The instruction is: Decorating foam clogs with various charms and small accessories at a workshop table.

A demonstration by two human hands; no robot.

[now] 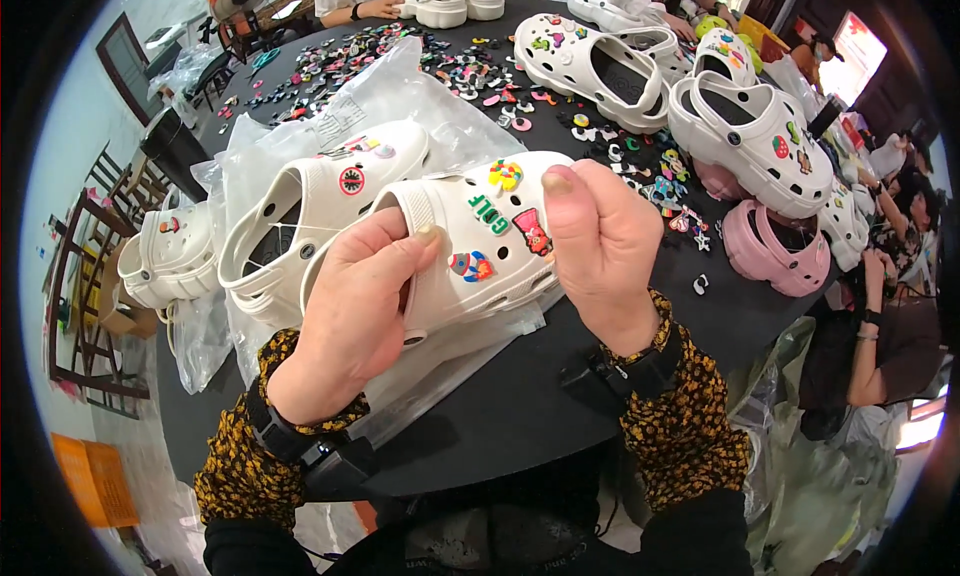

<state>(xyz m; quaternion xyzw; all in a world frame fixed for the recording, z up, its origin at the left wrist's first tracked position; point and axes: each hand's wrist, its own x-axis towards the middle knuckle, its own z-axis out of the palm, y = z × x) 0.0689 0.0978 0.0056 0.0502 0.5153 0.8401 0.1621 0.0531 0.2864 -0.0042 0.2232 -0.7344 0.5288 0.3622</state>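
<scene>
My left hand [355,311] grips the heel end of a white clog [478,238], thumb pressed at the rim of its opening. The clog carries several colourful charms on its top. My right hand [598,246] is closed against the clog's toe end, thumb up, fingers curled over it. A second white clog [318,201] with a round red charm lies just behind on a clear plastic bag [400,86].
A black round table [520,396] holds several white clogs [610,66], pink clogs [775,251] at right and many loose small charms [480,76]. Another white clog [170,256] sits at the left edge. Other people sit at the far side and right; wooden chairs stand left.
</scene>
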